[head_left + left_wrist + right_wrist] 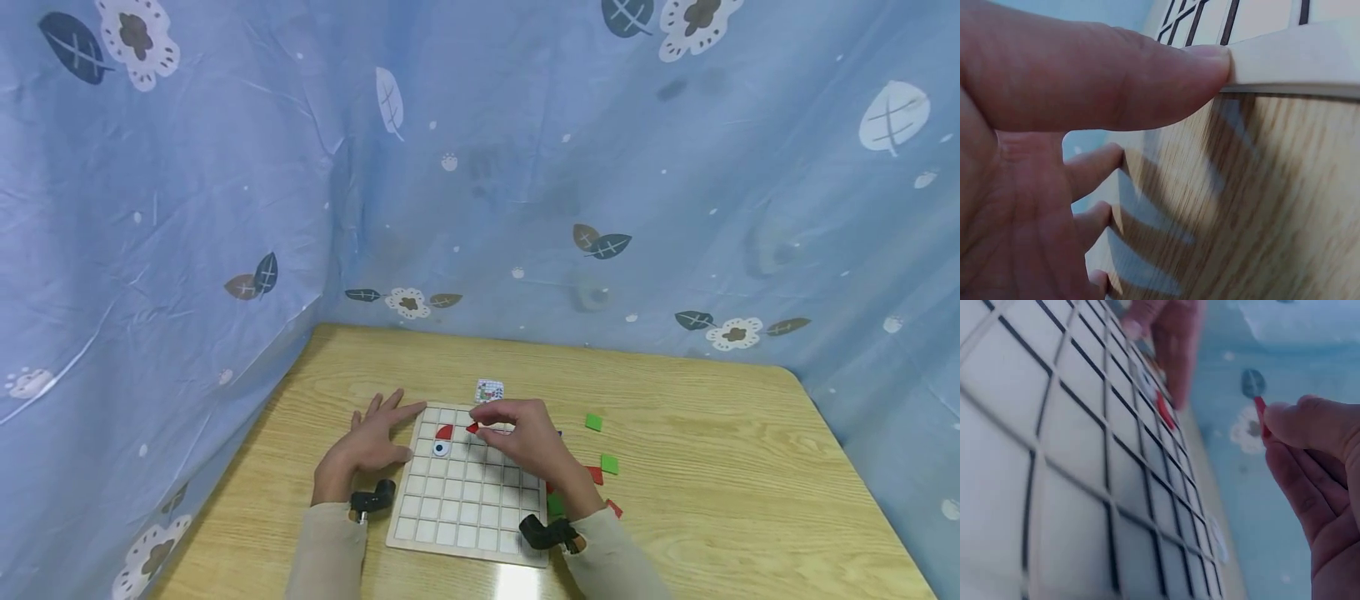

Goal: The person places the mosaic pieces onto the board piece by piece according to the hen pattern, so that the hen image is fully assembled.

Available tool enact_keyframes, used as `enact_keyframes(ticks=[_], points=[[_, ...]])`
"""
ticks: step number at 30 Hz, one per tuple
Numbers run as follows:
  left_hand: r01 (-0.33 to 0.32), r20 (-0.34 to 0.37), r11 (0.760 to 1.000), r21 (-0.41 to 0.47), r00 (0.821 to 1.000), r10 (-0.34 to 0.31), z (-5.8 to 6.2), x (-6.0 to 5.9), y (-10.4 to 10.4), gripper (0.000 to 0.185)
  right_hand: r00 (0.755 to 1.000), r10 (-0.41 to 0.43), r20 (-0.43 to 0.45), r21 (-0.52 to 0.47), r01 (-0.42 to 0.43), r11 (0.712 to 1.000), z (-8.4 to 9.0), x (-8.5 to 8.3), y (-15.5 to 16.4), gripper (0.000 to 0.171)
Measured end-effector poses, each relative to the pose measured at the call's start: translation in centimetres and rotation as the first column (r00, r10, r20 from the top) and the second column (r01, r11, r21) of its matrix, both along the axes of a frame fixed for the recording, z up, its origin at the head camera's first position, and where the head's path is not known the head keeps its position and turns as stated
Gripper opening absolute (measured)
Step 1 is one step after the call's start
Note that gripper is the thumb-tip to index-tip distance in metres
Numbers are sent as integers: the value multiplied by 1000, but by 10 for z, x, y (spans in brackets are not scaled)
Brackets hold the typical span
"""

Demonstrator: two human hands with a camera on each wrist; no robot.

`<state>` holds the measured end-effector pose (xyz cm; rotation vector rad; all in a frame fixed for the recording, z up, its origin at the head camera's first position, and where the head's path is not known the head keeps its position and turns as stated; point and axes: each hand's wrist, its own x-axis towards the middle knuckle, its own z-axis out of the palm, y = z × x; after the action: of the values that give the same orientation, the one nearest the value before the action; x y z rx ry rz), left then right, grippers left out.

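Observation:
A white gridded board [450, 510] with a pale wooden rim lies on the table. On its upper left cells sit a red rounded tile [445, 432] and, just below, a white tile with an eye [441, 448]. My left hand [372, 437] spreads its fingers beside the board, its thumb pressed to the left rim [1291, 56]. Thumb and fingers of my right hand [528, 437] pinch a small red tile [472, 427] over the board's upper part. In the right wrist view this red tile [1261, 415] stands up from the fingertips, partly covered by them.
Behind the board lies a small printed card [490, 390]. Green tiles [594, 422] and red tiles [594, 475] are scattered to the right, some partly hidden by my right forearm. A blue patterned curtain [480, 208] closes off the table's back and sides.

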<state>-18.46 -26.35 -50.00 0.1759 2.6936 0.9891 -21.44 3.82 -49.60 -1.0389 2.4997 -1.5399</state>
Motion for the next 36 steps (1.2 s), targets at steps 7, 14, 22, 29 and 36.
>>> enact_keyframes(ticks=[7,14,22,29,36], points=[[9,4,1000,2,1000,-9,-1,0,-1,81,995,95,-12,49,-94,994,-8,-8,-38,27],[16,-3,1000,9,1000,-16,0,1,-2,80,984,169,-53,151,-159,976,-14,-12,-62,27],[10,-2,1000,16,1000,-10,1,2,-2,80,963,231,-141,290,-183,939,-16,-14,-78,22],[15,-5,999,33,1000,-15,1,3,-2,79,946,280,-164,371,-204,906,-12,-11,-85,23],[12,-8,999,36,1000,-12,1,3,-2,79,917,315,-245,430,-189,883,-10,-10,-88,20]])
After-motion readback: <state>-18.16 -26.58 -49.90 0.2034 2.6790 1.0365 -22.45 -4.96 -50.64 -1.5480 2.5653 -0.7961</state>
